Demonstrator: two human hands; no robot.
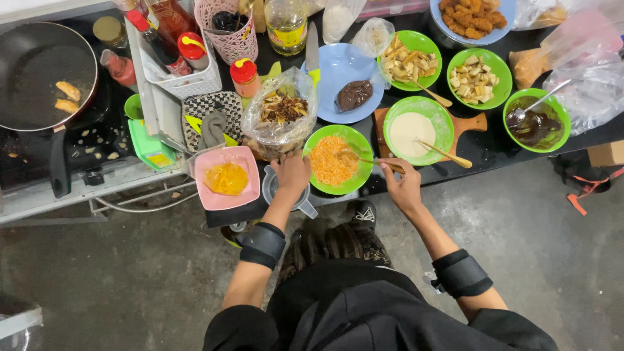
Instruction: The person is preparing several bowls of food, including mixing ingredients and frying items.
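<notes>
My left hand (290,174) rests over a clear plastic measuring cup (281,195) at the counter's front edge, fingers curled on its rim. My right hand (401,184) grips the handle of a wooden spoon (370,160) whose tip lies in a green bowl of orange grated food (335,160). Beside it on the left stands a pink square container of yellow pieces (227,177). Behind my left hand lies a clear bag of dried brown bits (281,112). Both wrists wear black bands.
Green bowls hold white batter (416,129), cut pieces (409,60) (478,78) and dark sauce (536,119). A blue plate (341,78) carries brown paste. A black pan (45,75) sits on the stove at left. Bottles and a white rack (175,65) crowd the back. Grey concrete floor lies below.
</notes>
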